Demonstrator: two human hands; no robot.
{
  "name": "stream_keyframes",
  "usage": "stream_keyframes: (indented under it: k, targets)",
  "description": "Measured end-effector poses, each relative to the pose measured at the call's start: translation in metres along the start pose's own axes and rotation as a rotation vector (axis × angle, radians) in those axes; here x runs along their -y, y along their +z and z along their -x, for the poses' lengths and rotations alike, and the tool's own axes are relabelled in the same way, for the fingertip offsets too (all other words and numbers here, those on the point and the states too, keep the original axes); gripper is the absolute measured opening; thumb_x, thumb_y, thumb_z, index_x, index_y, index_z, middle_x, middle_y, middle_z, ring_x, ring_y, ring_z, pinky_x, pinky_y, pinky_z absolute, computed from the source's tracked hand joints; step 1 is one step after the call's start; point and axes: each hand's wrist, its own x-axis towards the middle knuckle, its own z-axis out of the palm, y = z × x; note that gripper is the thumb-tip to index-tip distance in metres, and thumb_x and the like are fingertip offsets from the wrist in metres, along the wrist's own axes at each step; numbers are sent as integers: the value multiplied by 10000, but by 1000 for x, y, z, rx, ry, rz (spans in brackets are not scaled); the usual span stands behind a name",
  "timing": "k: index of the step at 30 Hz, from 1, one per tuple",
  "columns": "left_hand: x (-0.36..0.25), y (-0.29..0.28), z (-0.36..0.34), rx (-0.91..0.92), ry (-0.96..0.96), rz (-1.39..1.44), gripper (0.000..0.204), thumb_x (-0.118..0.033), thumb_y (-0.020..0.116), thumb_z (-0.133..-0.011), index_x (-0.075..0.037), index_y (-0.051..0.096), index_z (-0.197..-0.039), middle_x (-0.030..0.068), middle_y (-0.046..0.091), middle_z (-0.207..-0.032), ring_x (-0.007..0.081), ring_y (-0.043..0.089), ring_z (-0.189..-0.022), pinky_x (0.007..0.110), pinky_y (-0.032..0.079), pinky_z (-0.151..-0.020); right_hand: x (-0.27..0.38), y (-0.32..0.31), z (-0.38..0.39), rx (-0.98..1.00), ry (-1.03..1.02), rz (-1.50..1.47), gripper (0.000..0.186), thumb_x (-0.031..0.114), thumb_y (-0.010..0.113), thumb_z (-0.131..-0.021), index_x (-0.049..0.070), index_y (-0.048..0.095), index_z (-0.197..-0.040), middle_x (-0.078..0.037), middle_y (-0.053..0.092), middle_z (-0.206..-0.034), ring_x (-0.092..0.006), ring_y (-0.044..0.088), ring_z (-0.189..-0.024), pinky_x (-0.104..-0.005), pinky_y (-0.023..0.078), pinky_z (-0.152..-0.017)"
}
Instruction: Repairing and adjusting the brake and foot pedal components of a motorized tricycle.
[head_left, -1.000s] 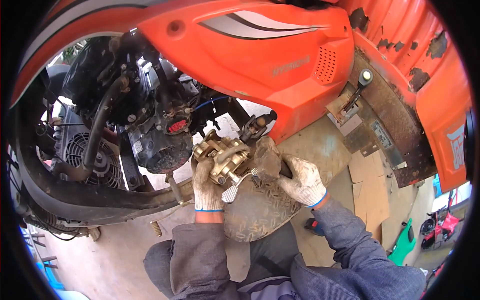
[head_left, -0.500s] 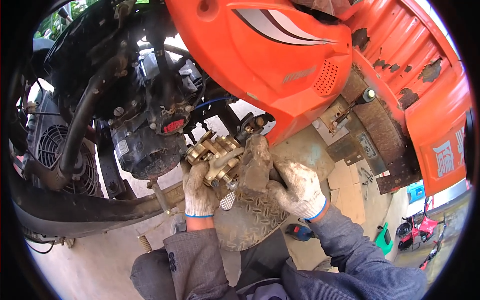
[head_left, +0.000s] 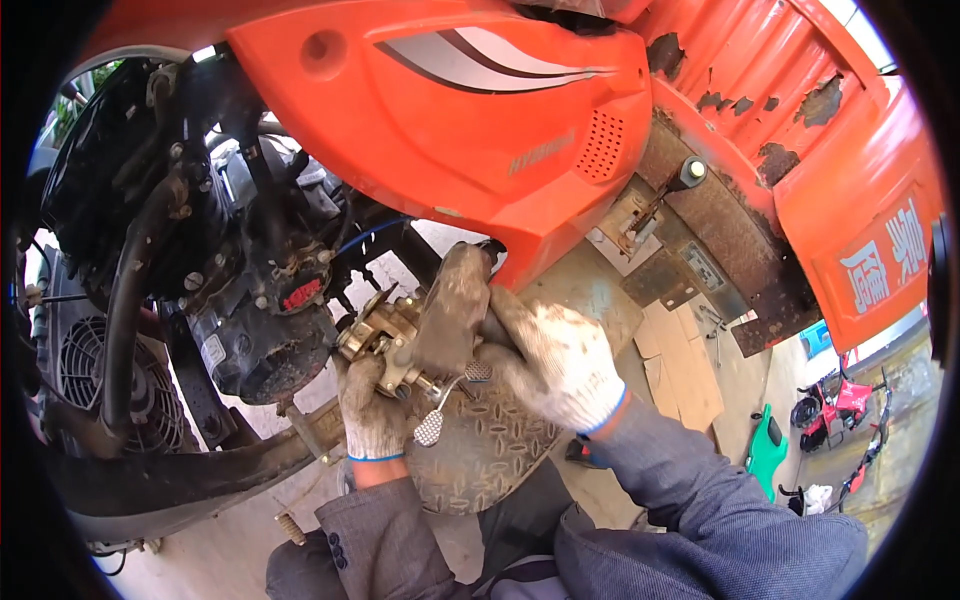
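My left hand [head_left: 370, 410], in a dirty white knit glove, grips a brass-coloured metal assembly [head_left: 385, 335] below the black engine [head_left: 260, 345]. My gloved right hand [head_left: 555, 365] is closed on a grimy, brown, block-headed object [head_left: 450, 305], perhaps a mallet; its grip is partly hidden by the fingers. The block lies over the right side of the assembly and reaches to the lower edge of the orange body panel [head_left: 470, 120]. A silver foot pedal [head_left: 430, 428] hangs just below the assembly, above a diamond-pattern footplate [head_left: 500, 465].
A lever [head_left: 690, 172] stands on rusty metalwork to the right, beside orange sheet metal [head_left: 850, 250] with flaking paint. Cardboard [head_left: 670, 360], loose tools [head_left: 712, 330], a green object [head_left: 768, 450] and a red-and-black machine [head_left: 830, 410] lie on the right. A fan grille [head_left: 100, 370] is at left.
The view has shifted, moving the scene leftward. My right hand has raised the grimy block upward and leftward, further over the metal assembly. My left hand still grips the assembly.
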Motion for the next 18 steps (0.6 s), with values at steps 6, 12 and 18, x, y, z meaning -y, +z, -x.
stream_keyframes:
  k: [6, 12, 18]
  targets:
    - [-4, -5, 2, 116, -67, -448, 473, -34, 588, -982, -20, 587, -1455, 198, 660, -1442, 378, 673, -1289, 473, 564, -1105, 28, -26, 11, 15, -226, -133, 676, 321, 844, -872, 18, 613, -1430, -148, 696, -893, -345, 722, -829, -444, 593, -729]
    - [4, -22, -1, -32, -42, -131, 626, -243, 712, -896, -19, 575, -1465, 192, 673, -1405, 363, 684, -1266, 544, 585, -1069, -1, 9, -3, -105, 196, 45, 587, 226, 871, -818, 2, 687, -1328, -140, 729, -919, -324, 742, -846, -427, 595, -731]
    - [-11, -5, 1, 223, 83, -793, 487, -130, 599, -1018, -37, 527, -1491, 117, 660, -1347, 271, 713, -1154, 520, 625, -1024, 28, -27, 26, -27, -167, -97, 753, 280, 857, -808, 26, 604, -1471, -101, 677, -916, -277, 706, -810, -397, 586, -712]
